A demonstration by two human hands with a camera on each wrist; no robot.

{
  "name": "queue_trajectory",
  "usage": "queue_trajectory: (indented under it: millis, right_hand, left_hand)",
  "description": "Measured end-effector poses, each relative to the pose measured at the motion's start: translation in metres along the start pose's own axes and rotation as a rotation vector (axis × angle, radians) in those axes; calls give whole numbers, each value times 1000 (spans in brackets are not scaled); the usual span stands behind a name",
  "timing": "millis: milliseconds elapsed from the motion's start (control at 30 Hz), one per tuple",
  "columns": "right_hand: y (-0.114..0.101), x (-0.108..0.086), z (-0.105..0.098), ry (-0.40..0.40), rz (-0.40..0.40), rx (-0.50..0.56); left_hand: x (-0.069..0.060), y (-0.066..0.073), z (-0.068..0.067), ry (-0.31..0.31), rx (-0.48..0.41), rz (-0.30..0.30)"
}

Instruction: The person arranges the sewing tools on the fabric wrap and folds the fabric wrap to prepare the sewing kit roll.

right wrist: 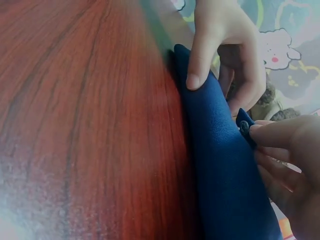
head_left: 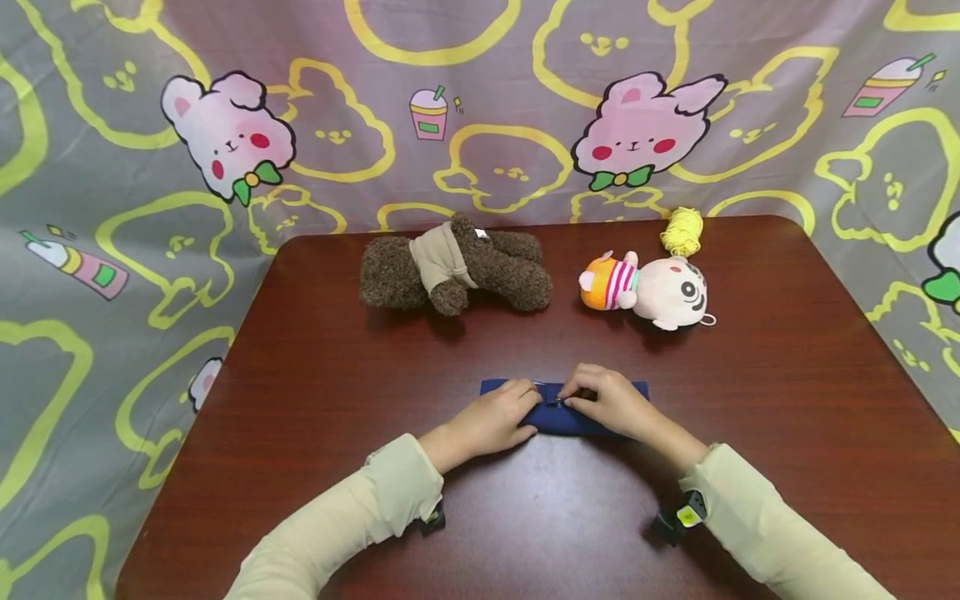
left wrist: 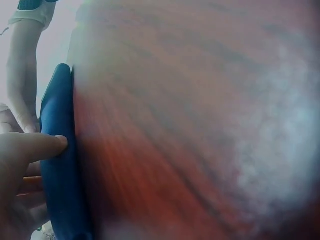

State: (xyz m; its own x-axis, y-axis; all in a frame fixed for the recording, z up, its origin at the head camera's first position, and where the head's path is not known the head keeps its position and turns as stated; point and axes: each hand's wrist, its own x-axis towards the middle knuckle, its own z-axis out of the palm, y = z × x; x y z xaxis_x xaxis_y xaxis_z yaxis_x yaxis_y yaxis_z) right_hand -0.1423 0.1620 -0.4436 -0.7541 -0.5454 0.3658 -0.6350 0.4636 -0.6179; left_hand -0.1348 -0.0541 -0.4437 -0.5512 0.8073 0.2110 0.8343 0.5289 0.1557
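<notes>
A long dark-blue fabric case (head_left: 564,422), perhaps folded or rolled, lies crosswise on the table in front of the person. My left hand (head_left: 501,414) grips its left part, thumb on the near side and fingers over the far side. In the right wrist view, a small blue tab with a round metal snap (right wrist: 244,127) sticks up from the far side of the case. My right hand (head_left: 606,398) pinches this tab between thumb and fingers. The left wrist view shows the left thumb (left wrist: 52,145) pressed on the blue fabric.
Behind the case, a brown teddy bear (head_left: 442,258) in a beige shirt lies on the wooden table (head_left: 337,358). Right of it are a plush doll (head_left: 660,292) in striped clothes and a yellow yarn ball (head_left: 682,232). A printed curtain (head_left: 487,100) closes off the back.
</notes>
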Motion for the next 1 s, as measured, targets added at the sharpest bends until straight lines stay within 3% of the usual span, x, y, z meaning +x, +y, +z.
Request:
queue_trajectory:
  millis: [267, 400, 533, 733, 867, 1000]
  right_hand:
    - [-1, -4, 1, -55, -13, -25]
    - [-3, -9, 6, -78, -69, -131]
    - [-5, -14, 13, -41, -165, -289]
    - [-7, -16, 22, 18, -234, -429]
    - [-7, -17, 21, 46, -222, -428]
    - [-6, -15, 17, 66, -182, -397]
  left_hand:
    - [5, 1, -2, -29, -69, -73]
    - [5, 1, -2, -28, -103, -96]
    - [6, 0, -2, -35, -118, -95]
    - [10, 0, -4, -70, -94, -102]
    - [13, 4, -4, -103, -47, -110]
    - [14, 8, -3, -81, 59, -82]
